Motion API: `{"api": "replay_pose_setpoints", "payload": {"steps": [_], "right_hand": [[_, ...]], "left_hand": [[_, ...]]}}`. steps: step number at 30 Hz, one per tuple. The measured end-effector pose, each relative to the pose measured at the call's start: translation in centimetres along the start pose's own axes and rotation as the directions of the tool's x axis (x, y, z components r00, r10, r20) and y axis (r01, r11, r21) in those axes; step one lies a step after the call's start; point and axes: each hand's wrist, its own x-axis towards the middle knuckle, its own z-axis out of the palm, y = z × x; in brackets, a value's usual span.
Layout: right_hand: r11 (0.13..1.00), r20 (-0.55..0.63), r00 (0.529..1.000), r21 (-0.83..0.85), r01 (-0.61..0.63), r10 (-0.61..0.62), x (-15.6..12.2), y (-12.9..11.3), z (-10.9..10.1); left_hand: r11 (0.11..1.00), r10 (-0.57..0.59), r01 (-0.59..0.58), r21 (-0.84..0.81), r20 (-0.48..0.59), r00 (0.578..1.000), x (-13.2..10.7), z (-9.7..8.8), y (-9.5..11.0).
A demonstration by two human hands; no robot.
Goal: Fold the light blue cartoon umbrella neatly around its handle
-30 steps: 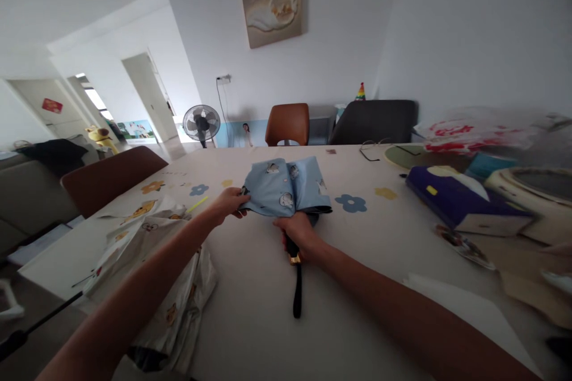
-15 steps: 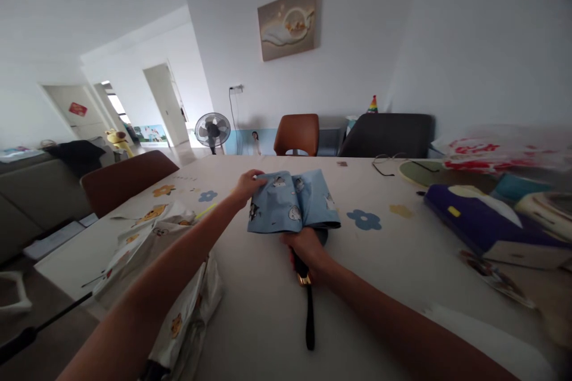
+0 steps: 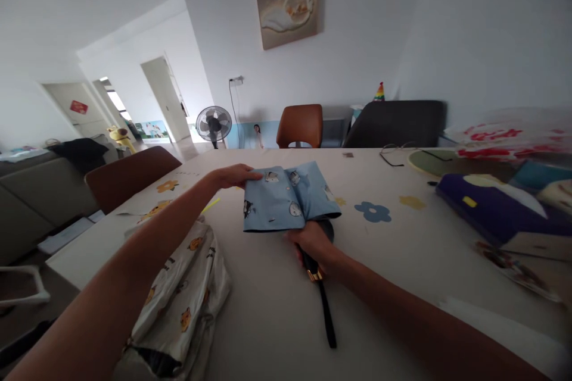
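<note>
Your left hand (image 3: 239, 175) pinches the blue folding umbrella (image 3: 271, 202) at ten o'clock, right hand (image 3: 316, 243) gripping its handle (image 3: 309, 261) at five.

Over the middle of the white flat-topped table (image 3: 263, 292) is the blue printed cloth umbrella (image 3: 270, 205); left of it, by the near left corner, the cream bear-printed cloth bundle (image 3: 185, 297); toward the right edge, the purple oblong box (image 3: 485, 208); behind the far edge, the brown rounded chair (image 3: 299, 122)
</note>
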Motion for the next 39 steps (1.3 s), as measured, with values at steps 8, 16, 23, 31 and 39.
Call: {"api": "replay_pose_setpoints", "payload": {"steps": [8,16,23,31,39], "right_hand": [[1.000,0.011,1.000,0.002,0.026,-0.026,0.2,0.2,-0.1],[1.000,0.000,1.000,-0.022,0.005,-0.005,0.1,-0.3,-0.1],[0.999,-0.018,1.000,-0.040,-0.022,0.021,0.3,-0.4,-0.1],[0.991,-0.042,0.994,-0.086,-0.106,0.103,0.6,-0.4,-0.1],[0.993,-0.001,0.997,-0.093,-0.071,0.071,0.7,-0.3,-0.2]], "left_hand": [[0.984,0.083,-0.090,-0.155,-0.046,0.995,0.0,-0.4,-2.8],[0.904,0.127,-0.145,-0.402,-0.071,0.989,1.2,0.4,-5.8],[0.882,0.193,-0.163,-0.443,0.025,0.981,1.8,2.1,-7.5],[0.814,0.196,-0.165,-0.557,-0.004,0.981,2.6,2.1,-7.9],[0.763,0.172,-0.196,-0.616,-0.099,0.980,2.6,1.7,-8.1]]}}
